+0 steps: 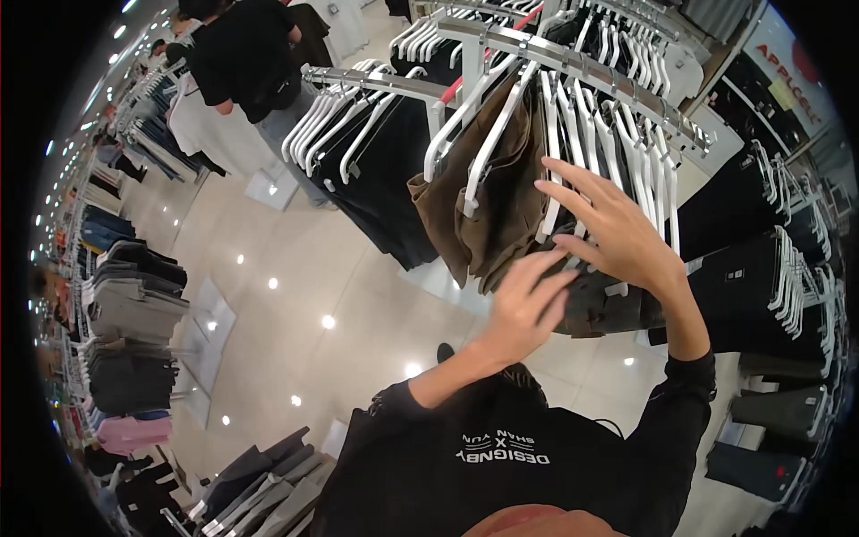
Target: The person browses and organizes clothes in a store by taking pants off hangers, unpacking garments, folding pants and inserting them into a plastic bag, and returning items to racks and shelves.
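Observation:
Brown trousers [497, 134] hang from white hangers [552, 143] on a metal rail [573, 63] in front of me. My right hand [613, 222] is raised before the hangers with its fingers apart, the fingertips beside the brown trousers and a white hanger. Lower and to the left, my left hand [528, 309] is slightly blurred, its fingers apart near the bottom of the trousers. The fingertips of both hands come close together. Dark patterned trousers [595, 309] hang partly behind my right hand. Nothing shows held in either hand.
Black trousers [385, 170] hang on a rail to the left. A person in a black shirt [246, 63] stands at the upper left. More racks of dark trousers [729, 277] are at the right, and folded grey garments [268, 483] lie at the lower left.

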The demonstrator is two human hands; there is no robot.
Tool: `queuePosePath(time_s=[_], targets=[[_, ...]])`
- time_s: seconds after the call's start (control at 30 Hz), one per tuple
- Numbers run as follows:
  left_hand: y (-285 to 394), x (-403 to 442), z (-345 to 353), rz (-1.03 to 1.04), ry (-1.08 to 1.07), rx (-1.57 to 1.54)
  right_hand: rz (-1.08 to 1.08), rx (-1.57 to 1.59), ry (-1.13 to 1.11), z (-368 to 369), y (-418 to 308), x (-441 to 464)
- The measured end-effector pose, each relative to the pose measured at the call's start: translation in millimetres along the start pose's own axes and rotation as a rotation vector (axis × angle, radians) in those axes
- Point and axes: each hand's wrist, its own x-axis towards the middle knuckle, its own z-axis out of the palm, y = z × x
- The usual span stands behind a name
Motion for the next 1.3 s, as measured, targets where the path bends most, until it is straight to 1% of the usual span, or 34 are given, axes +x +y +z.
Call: queuePosePath(time_s=[0.03,0.07,0.13,0.23,0.27,0.33,0.4,0.43,0.53,0.67,0.77,0.87,0.97,1.07,1.1,1.2,1.23,1.3], targets=[[14.8,15.9,-14.5,-0.002,0.146,0.053,-0.043,-0.021,0.030,-0.6,1.2,-1.6],[15.3,20.4,-20.2,-0.028,0.211,0.031,-0.059,-0.037,0.015,-1.3,1.5,-2.8],[12.3,46.6,-37.6,0.008,0.261,0.062,-0.046,-0.005,0.049,0.0,-2.1,-2.9],[-5.5,91.4,-45.6,-0.013,0.170,0.165,-0.031,0.021,0.060,-1.3,-2.2,-8.6],[-11.0,102.1,-44.2,-0.096,0.110,0.147,-0.030,0.026,0.053,-0.9,0.5,-10.9],[-38.3,117.2,-39.4,-0.176,-0.023,0.120,-0.089,0.000,0.065,1.3,7.6,-15.5],[-39.9,134.5,-47.8,-0.353,-0.265,0.036,-0.148,-0.069,0.038,1.8,14.4,-20.0],[-41.4,140.7,-46.3,-0.292,-0.204,-0.011,-0.144,-0.045,0.069,-1.4,11.0,-21.2],[-40.4,156.6,-54.3,-0.469,-0.258,0.071,-0.154,-0.016,0.058,-1.2,18.1,-27.9],[-54.9,166.9,-48.2,-0.392,-0.322,0.360,-0.193,0.004,0.077,0.3,23.9,-30.9],[-58.1,167.8,-38.4,-0.400,-0.272,0.389,-0.198,0.014,0.086,-0.6,22.5,-31.0],[-58.9,171.9,-38.7,-0.450,-0.250,0.295,-0.222,-0.012,0.100,0.1,23.7,-32.3],[-76.0,179.1,-36.4,-0.519,-0.291,0.435,-0.230,-0.039,0.099,0.6,23.3,-32.2],[-89.5,189.0,-30.5,-0.536,-0.307,0.455,-0.231,-0.047,0.091,0.7,21.8,-31.5],[-86.6,194.0,-31.5,-0.510,-0.275,0.407,-0.231,-0.050,0.090,0.1,21.4,-30.9],[-97.0,217.9,-36.2,-0.643,-0.249,0.116,-0.232,-0.033,0.078,-2.5,20.8,-30.3],[-98.7,223.0,-37.2,-0.623,-0.262,0.134,-0.240,-0.040,0.087,-1.9,21.7,-30.3],[-96.1,226.3,-29.7,-0.542,-0.279,0.320,-0.254,-0.050,0.108,1.5,23.5,-29.5]])
